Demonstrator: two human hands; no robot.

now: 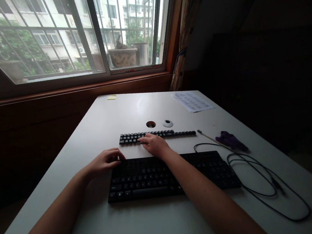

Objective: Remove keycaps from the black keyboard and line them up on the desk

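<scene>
A black keyboard (149,183) lies in front of me on the white table. Its lower rows show keycaps, while the dark upper part shows few key markings. Behind it, loose black keycaps (180,133) are lined up in rows. My left hand (106,161) rests at the keyboard's upper left corner, fingers curled and thumb against its edge. Reaching over the keyboard, my right hand (155,145) has its thumb and index finger together at a keycap in the front row. The palm side of that hand is hidden.
A black cable (266,194) loops on the right, near a thin stick-like tool (211,137) and a purple cloth (231,141). Beyond the keycaps are a round table hole (151,124) and its cover (167,123). Printed paper (193,101) and yellow sticky notes (111,97) lie farther back.
</scene>
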